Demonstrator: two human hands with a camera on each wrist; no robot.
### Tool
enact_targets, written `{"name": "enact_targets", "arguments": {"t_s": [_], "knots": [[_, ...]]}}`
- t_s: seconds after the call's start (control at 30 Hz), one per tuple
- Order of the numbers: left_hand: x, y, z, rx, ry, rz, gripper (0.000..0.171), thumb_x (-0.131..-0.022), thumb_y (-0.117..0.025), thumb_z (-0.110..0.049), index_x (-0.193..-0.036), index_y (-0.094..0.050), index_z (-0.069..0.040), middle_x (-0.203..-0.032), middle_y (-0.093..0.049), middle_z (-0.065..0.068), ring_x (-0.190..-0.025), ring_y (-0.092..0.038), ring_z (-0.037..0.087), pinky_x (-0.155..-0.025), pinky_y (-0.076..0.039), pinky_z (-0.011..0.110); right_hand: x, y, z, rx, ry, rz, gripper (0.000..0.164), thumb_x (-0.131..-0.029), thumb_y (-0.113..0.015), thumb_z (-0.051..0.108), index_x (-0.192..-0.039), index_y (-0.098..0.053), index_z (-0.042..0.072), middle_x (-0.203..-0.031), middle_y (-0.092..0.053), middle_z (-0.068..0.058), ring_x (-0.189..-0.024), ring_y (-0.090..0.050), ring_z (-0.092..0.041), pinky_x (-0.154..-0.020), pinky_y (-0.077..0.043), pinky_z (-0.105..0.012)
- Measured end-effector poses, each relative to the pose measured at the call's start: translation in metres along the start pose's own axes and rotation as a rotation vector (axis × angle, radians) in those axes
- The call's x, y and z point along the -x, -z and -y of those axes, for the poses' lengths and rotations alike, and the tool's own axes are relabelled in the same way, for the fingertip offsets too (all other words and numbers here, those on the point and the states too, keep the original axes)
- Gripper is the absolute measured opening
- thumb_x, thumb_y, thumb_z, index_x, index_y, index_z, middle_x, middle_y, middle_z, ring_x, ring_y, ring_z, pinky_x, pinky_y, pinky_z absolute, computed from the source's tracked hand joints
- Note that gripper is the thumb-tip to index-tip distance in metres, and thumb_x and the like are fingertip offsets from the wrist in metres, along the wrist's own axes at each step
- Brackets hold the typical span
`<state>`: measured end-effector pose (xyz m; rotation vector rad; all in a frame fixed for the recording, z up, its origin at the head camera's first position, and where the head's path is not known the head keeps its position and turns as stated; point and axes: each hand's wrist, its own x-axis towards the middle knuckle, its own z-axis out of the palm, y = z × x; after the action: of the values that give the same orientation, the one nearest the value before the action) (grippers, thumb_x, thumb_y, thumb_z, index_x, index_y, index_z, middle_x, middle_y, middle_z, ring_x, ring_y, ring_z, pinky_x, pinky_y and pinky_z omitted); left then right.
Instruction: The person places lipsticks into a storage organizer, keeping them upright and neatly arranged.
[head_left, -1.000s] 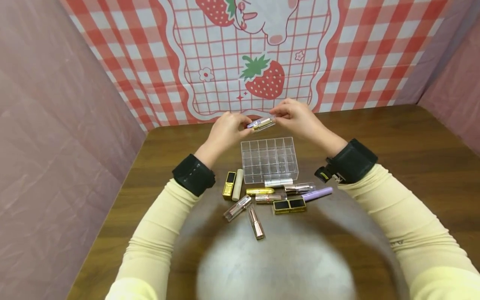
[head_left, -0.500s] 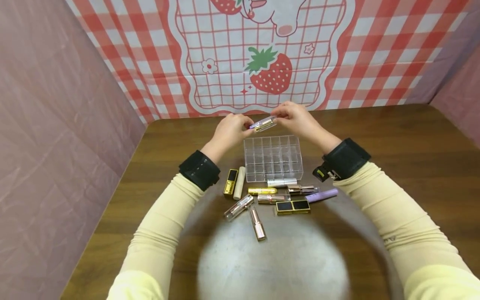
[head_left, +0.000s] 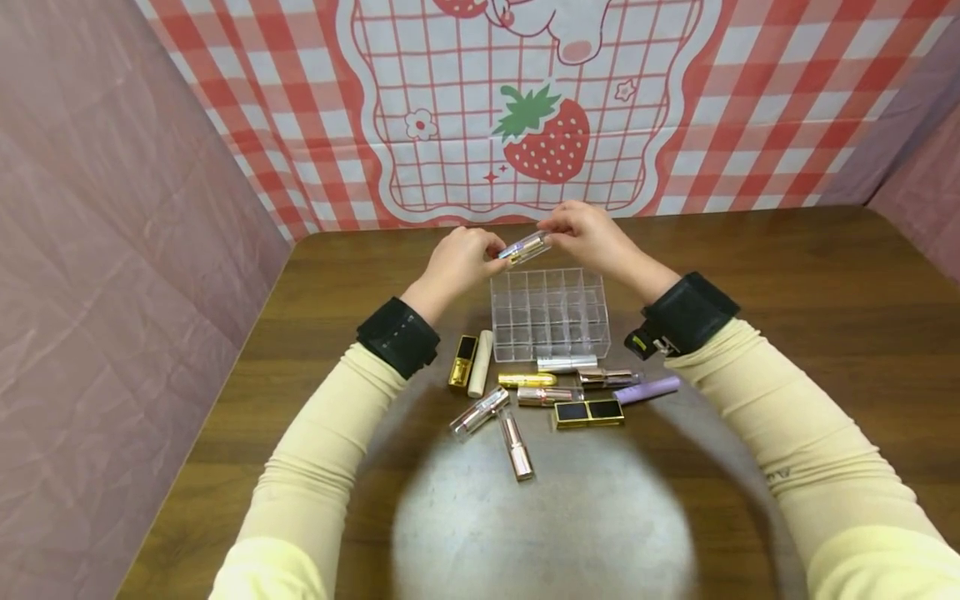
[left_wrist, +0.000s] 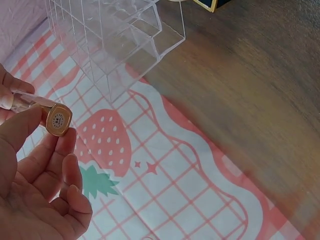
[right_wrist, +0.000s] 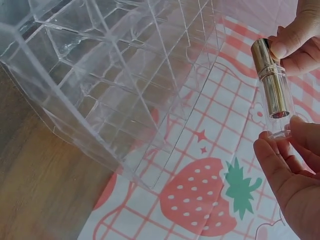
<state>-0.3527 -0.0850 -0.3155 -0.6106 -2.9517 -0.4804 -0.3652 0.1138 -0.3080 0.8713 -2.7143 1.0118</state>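
Observation:
A gold lipstick [head_left: 525, 248] with a clear cap is held up behind the clear divided organizer [head_left: 551, 317]. My left hand [head_left: 459, 262] pinches its gold base end, which bears a round label with "04" in the left wrist view. At the other end, my right hand [head_left: 592, 243] grips the clear cap between thumb and fingers. In the right wrist view the lipstick [right_wrist: 274, 90] is seen lengthwise, its gold tube inside the transparent cap. Both hands stay above the table, beyond the organizer's far edge.
In front of the organizer lie a silver tube [head_left: 567, 364], a gold bullet-shaped tube [head_left: 527, 380], a purple tube [head_left: 647, 390], a black-and-gold pair [head_left: 588, 413] and several lipsticks. A cream tube [head_left: 481, 364] and black-and-gold lipstick [head_left: 462, 361] lie left. A checked strawberry cloth [head_left: 547, 142] hangs behind.
The head view has shifted slightly, so the cloth sits higher and the table things a little farther right. Both hands keep hold of the same lipstick in nearly the same pose.

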Motion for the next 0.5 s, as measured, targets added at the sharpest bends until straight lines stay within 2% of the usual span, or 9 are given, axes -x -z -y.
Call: {"name": "enact_targets", "arguments": {"t_s": [0.1, 0.2, 0.4, 0.5], "knots": [[0.0002, 0.0007, -0.0001, -0.004, -0.002, 0.004, 0.025, -0.086, -0.063, -0.029, -0.102, -0.069, -0.011, -0.095, -0.067, 0.002, -0.089, -0.055, 0.019, -0.080, -0.042, 0.034, -0.0004, 0.0002, 0.0015, -0.008, -0.006, -0.013, 0.023, -0.086, -0.058, 0.002, -0.107, -0.062, -0.008, -0.103, -0.057, -0.021, -0.086, -0.057, -0.030, -0.073, -0.046, -0.038], [0.0003, -0.0002, 0.0001, -0.008, 0.002, 0.008, 0.026, -0.086, -0.063, -0.029, -0.103, -0.069, -0.011, -0.096, -0.067, 0.002, -0.090, -0.054, 0.019, -0.081, -0.041, 0.034, -0.0009, -0.0007, 0.0001, -0.018, -0.050, -0.014, 0.026, -0.086, -0.059, 0.005, -0.110, -0.061, -0.007, -0.103, -0.059, -0.022, -0.087, -0.058, -0.030, -0.074, -0.047, -0.039], [-0.0001, -0.0027, 0.0000, -0.022, 0.011, 0.012, 0.027, -0.086, -0.063, -0.029, -0.105, -0.068, -0.011, -0.099, -0.067, 0.003, -0.093, -0.054, 0.021, -0.083, -0.041, 0.034, -0.0007, -0.0013, -0.0057, -0.043, -0.171, 0.041, 0.033, -0.089, -0.058, 0.014, -0.116, -0.059, -0.005, -0.106, -0.062, -0.022, -0.092, -0.059, -0.032, -0.079, -0.047, -0.041], [0.0003, -0.0041, -0.0002, -0.033, 0.010, 0.012, 0.028, -0.086, -0.063, -0.029, -0.106, -0.067, -0.010, -0.100, -0.067, 0.003, -0.092, -0.054, 0.021, -0.082, -0.041, 0.034, 0.0001, -0.0014, -0.0073, -0.037, -0.168, 0.057, 0.031, -0.089, -0.058, 0.015, -0.112, -0.060, -0.005, -0.104, -0.063, -0.022, -0.090, -0.060, -0.031, -0.076, -0.047, -0.039]]}}
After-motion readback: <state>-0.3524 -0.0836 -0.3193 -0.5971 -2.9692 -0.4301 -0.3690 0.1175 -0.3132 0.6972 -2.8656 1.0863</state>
